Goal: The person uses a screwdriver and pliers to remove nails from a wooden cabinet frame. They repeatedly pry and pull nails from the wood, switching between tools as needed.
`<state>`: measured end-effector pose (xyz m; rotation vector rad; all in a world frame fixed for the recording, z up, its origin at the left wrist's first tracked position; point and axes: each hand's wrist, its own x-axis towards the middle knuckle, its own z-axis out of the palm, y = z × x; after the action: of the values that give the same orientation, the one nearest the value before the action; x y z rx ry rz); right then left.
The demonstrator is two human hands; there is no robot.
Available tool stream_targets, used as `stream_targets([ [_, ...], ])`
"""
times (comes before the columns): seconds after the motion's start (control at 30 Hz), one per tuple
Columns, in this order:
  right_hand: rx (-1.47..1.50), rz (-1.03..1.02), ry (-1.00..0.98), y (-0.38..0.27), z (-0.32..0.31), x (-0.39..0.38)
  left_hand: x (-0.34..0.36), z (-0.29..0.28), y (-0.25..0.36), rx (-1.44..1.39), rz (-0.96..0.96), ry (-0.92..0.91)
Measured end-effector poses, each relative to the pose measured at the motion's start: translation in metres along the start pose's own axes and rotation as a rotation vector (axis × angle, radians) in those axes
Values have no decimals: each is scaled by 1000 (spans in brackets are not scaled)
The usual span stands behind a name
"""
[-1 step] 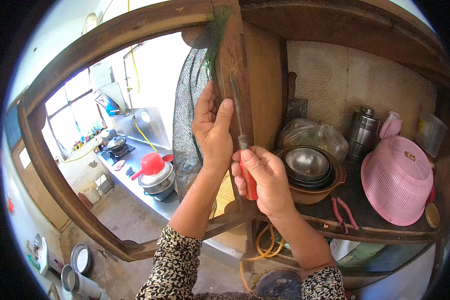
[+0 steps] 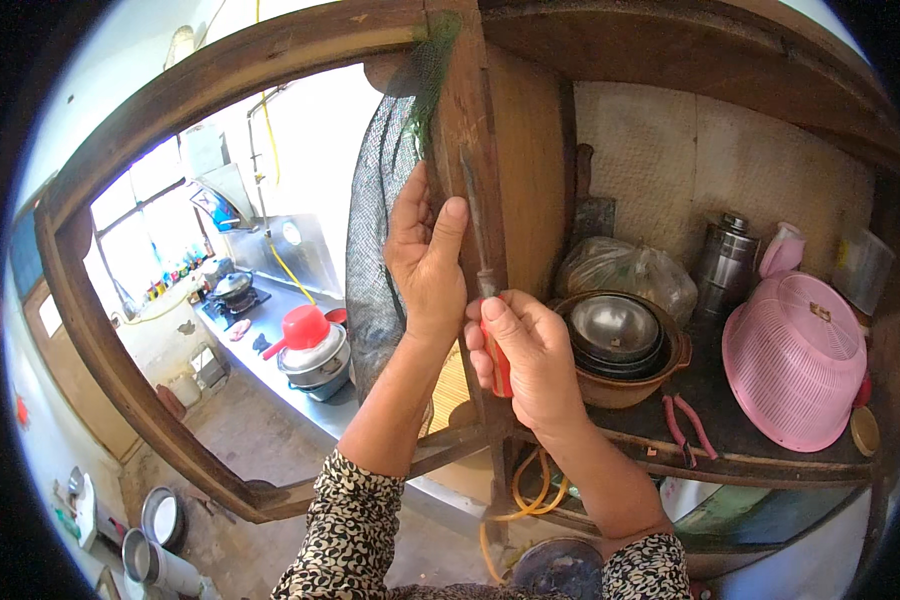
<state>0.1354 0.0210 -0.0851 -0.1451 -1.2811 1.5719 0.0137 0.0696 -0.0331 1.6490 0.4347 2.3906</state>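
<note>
My right hand is closed round the red handle of a screwdriver. Its long metal shaft points up along the wooden upright of a cabinet door frame, with the tip at a worn spot in the wood. My left hand is at the left edge of this upright, just left of the shaft. Its thumb points up and its fingers bend round the edge, partly hidden. Dark green mesh hangs loose behind the left hand, reaching the top of the upright.
On the cabinet shelf sit stacked metal bowls in a brown pot, pink-handled pliers, a pink basket, a steel flask and a plastic bag. Through the frame show a metal counter and a red dipper on a pot.
</note>
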Motion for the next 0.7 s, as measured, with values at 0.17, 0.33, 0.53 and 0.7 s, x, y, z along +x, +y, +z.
stream_targets([
  [0.17, -309, -263, 165, 15, 0, 10, 1, -3, -1, 46, 10, 7],
  [0.33, -332, -620, 584, -24, -7, 39, -3, -5, 1, -88, 3, 6],
  [0.53, -606, -686, 217, -49, 9, 29, 0, 2, 5, -99, -41, -23],
  [0.7, -480, -294, 165, -23, -11, 12, -2, 2, 4, 45, -19, -5],
])
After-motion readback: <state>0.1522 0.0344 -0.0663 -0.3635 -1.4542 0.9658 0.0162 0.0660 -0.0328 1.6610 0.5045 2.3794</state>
